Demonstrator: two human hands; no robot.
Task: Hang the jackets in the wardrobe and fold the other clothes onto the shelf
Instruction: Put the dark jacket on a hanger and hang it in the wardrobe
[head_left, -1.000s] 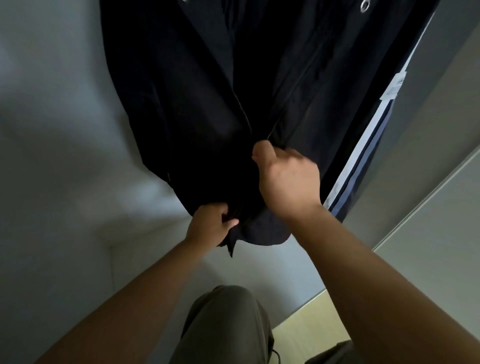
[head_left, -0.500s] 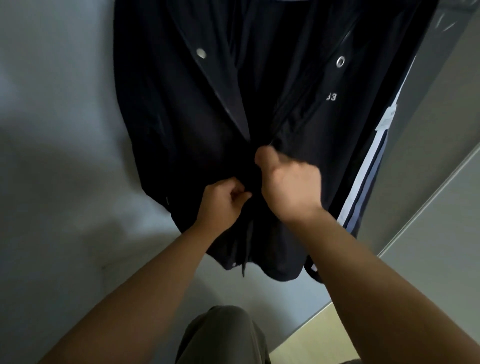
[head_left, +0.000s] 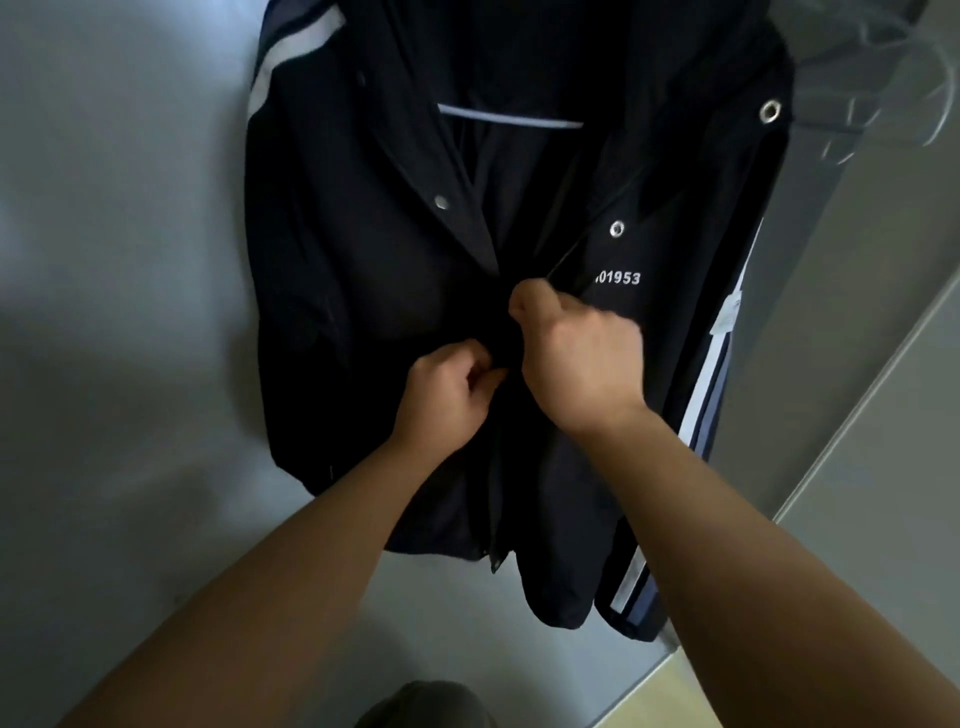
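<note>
Jacket: the dark jacket (head_left: 363, 312) hangs front-on inside the wardrobe, on a hanger (head_left: 509, 117) whose pale bar shows in the open collar.
Left hand: my left hand (head_left: 447, 395) pinches the left front edge at mid-chest, fingers curled on the cloth.
Right hand: my right hand (head_left: 582, 364) is a fist closed on the right front edge, just beside the left. I cannot tell whether it has a zip pull.
Why so: I judge the two edges are drawn together to fasten the front, so the jacket sits square on the hanger.
Front: gapes above my hands, snaps (head_left: 441, 201) undone; lies together below them, down to the hem.
Edges: the grey wardrobe wall (head_left: 104, 260) is near the left sleeve; the striped sleeve (head_left: 706, 415) hangs close to the right panel (head_left: 857, 467).
Room: free space under the hem; spare hangers (head_left: 883, 93) far right, well apart from my hands.
</note>
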